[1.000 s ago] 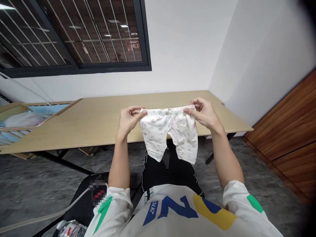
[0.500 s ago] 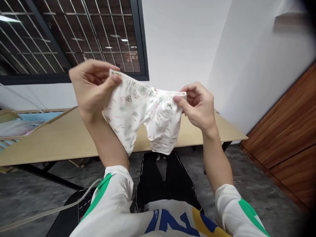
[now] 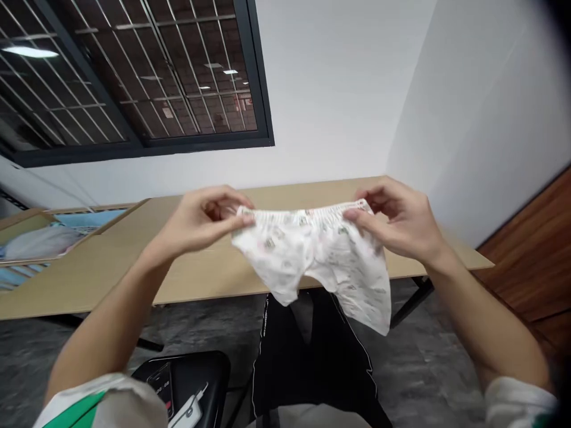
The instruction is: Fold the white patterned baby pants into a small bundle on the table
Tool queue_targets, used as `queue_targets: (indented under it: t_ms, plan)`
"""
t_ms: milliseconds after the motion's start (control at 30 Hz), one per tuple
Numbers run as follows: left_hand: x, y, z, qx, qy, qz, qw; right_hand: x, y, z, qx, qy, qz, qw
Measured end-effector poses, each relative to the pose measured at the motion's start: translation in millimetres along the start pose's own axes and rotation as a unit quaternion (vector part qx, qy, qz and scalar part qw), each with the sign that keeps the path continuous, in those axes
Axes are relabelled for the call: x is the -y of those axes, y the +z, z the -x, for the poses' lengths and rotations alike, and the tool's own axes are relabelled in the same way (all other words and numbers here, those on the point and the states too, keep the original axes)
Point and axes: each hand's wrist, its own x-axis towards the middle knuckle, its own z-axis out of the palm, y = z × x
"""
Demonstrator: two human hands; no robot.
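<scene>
Tabletop (image 3: pixel 200 279) behind raised left hand (image 3: pixel 203 219), right hand (image 3: pixel 395 221)

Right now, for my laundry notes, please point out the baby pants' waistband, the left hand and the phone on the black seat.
Baby pants' waistband (image 3: pixel 303 216), head view, gathered elastic at its middle.
Left hand (image 3: pixel 200 221), head view, middle of the hand.
Phone (image 3: pixel 160 387), head view, its dark screen.

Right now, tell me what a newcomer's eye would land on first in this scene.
The white printed baby trousers stand out first, held up at the centre by the waistband between the left hand and right hand. Behind them runs a light wooden table, and a dark-framed window fills the upper left.
</scene>
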Motion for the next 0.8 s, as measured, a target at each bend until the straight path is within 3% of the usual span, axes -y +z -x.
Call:
queue_targets:
  t_ms: [133,233,300,367,467,633,800]
  plan:
    - [-1,7.1,23,0.08,-0.049,-0.003,0.996,-22,-7,15,0.056,0.06,0.004,0.997]
    - [1,14.7,33,0.215,-0.065,0.016,0.974,-47,0,15,0.094,0.096,-0.019,0.991]
    - [14,23.2,34,0.283,-0.073,0.027,0.956,-69,11,12,0.098,0.122,-0.041,0.987]
    - [43,37.4,33,0.266,-0.098,0.027,0.959,-98,26,7,0.097,0.155,-0.074,0.98]
    - [105,68.3,35,0.176,-0.167,0.037,0.97,-149,52,2,0.108,0.206,-0.125,0.964]
    - [205,109.2,46,0.236,-0.259,0.098,0.931,-223,85,10,0.111,0.263,-0.149,0.947]
    - [257,117.5,65,0.259,-0.294,0.086,0.916,-261,105,31,0.131,0.281,-0.131,0.942]
